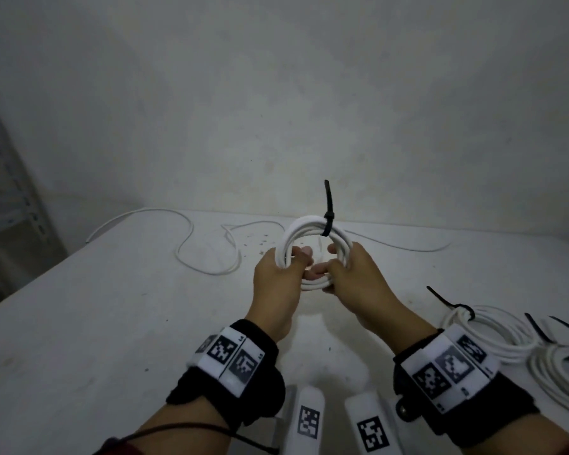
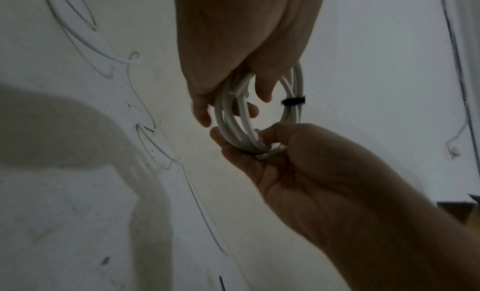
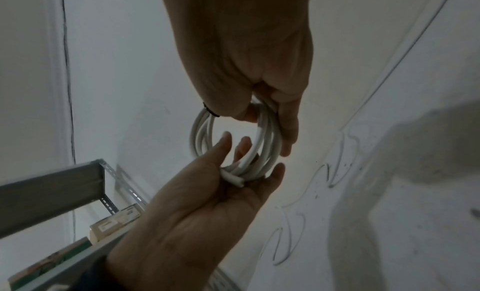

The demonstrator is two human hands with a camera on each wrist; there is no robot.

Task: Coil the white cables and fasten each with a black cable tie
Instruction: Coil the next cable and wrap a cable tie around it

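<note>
White cable coil [image 1: 312, 254] held upright above the table [image 1: 112, 323], between both hands, in front of the wall. Black cable tie [image 1: 328, 221] is cinched round the top of the loops; its tail stands straight up, untrimmed.

Left hand [image 1: 281, 274] grasps the coil's left side, fingers curled through the ring. Right hand [image 1: 352, 280] grasps the right and lower side, thumb through the ring. In the right wrist view one loose cable end [image 3: 235, 179] lies across the left palm. Judgement: two-sided hold keeps the loops stacked and lets the person check the tie's bite; the stray end probably wants tucking.

Two tied coils [image 1: 493, 333] lie at the table's right edge, near the right wrist, likely a finished pile kept out of the working space. One uncoiled white cable [image 1: 207, 254] snakes across the far table, left of the held coil, well apart from it. Judgement: this coil is essentially fastened; the loose cable remains to do.

Risk: loops may fan out opposite the tie when released.
</note>
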